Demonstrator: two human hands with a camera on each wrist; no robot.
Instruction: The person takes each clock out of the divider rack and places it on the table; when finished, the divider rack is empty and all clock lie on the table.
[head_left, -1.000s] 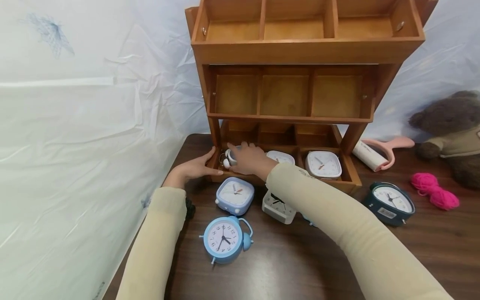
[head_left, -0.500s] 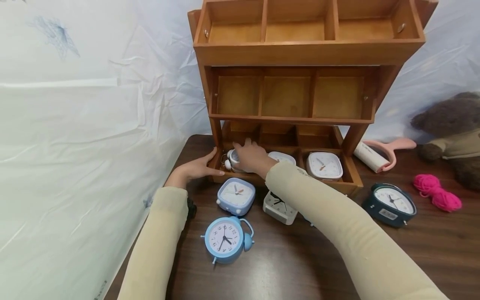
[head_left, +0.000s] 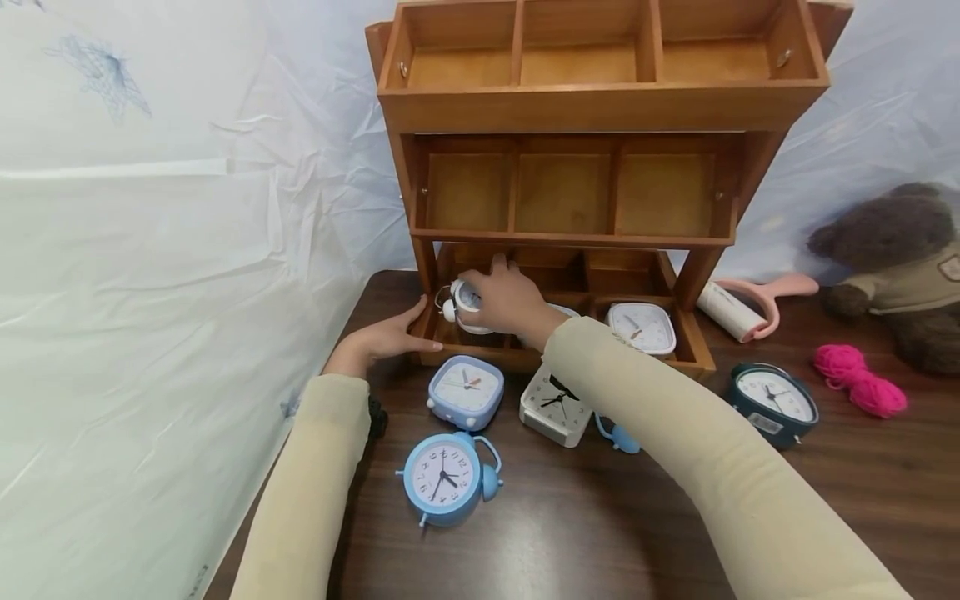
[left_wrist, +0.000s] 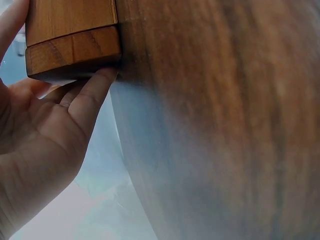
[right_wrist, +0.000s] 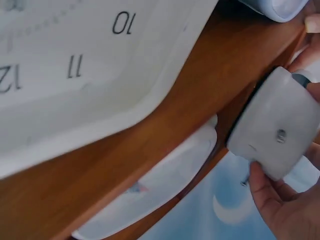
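Observation:
My right hand (head_left: 510, 304) pinches a white twin-bell alarm clock (head_left: 471, 307), seen over the left compartment of the rack's lowest tier. In the right wrist view, thumb and fingers hold the clock's white body (right_wrist: 280, 122) by its edges. My left hand (head_left: 382, 340) grips the left end of the wooden rack (head_left: 555, 229); the left wrist view has its fingers around a wooden corner (left_wrist: 75, 50). White square clocks occupy the middle compartment, partly behind my right wrist, and the right one (head_left: 641, 327). A light blue square clock (head_left: 467, 387) lies before the rack.
On the table (head_left: 525, 525) lie a blue twin-bell clock (head_left: 444, 477), a silver-white square clock (head_left: 557, 407), and another blue clock (head_left: 624, 437) mostly under my right sleeve. Rightward are a dark green clock (head_left: 774, 402), pink yarn (head_left: 858, 379), a lint roller (head_left: 738, 308) and a teddy bear (head_left: 900, 275).
My right hand has raised the white twin-bell clock slightly out of the left compartment, showing more of it. My left hand keeps its place on the rack. The head view has shifted slightly.

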